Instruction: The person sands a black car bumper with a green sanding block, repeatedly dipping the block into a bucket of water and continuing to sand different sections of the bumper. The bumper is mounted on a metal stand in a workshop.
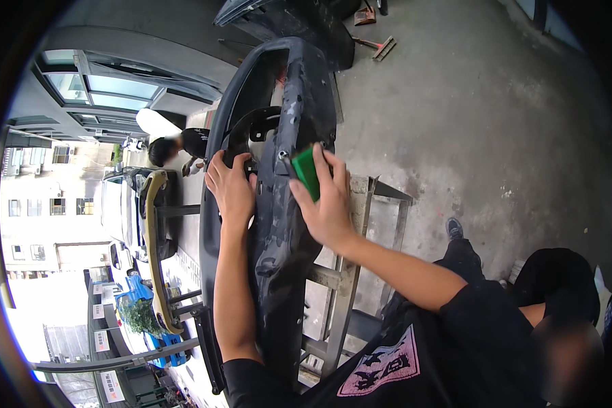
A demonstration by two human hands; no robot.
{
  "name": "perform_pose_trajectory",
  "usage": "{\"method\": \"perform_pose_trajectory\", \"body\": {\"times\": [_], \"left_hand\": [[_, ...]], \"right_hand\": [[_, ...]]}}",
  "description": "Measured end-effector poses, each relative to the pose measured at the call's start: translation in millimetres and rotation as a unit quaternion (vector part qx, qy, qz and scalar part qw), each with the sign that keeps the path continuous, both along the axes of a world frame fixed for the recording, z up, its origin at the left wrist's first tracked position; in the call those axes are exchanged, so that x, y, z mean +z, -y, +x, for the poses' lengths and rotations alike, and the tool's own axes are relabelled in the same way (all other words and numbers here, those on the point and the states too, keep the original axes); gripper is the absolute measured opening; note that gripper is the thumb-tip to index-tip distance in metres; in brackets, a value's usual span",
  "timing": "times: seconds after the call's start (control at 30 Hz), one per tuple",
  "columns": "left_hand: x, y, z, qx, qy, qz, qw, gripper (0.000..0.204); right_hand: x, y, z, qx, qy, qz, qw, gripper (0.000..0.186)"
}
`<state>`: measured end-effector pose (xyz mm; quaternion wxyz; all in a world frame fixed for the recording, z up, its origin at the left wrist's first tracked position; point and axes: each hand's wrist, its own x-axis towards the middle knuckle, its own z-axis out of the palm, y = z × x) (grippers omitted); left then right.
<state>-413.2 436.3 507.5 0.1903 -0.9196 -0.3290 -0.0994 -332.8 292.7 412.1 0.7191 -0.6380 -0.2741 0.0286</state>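
Note:
A long dark grey plastic car bumper (279, 265) with mottled patches lies lengthwise on a metal stand (338, 299). My left hand (231, 187) rests on its left part, fingers bent over an inner edge near a cutout, thumb tucked in. My right hand (325, 204) holds a green rectangular block (306, 173) against the bumper's raised right-hand section, beside a small round fitting (283, 155). The block's underside is hidden.
A co-worker in black (194, 141) bends at the upper left, near a tan bumper (155, 231) on another stand. Another person (561, 279) is at lower right. A dark bin (306, 24), broom (381, 49) and dustpan (364, 15) are at the top. Cars (115, 204) stand at left.

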Motion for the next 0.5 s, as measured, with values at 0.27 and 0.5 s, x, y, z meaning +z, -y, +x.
{"method": "perform_pose_trajectory", "body": {"times": [0.27,0.5], "left_hand": [[2,3,-3,0.006,0.006,0.003,1.000,0.046],[5,3,5,0.003,0.012,0.005,1.000,0.043]], "right_hand": [[1,0,-7,-0.007,0.009,0.000,1.000,0.072],[-1,9,-12,-0.001,0.019,0.005,1.000,0.072]]}}
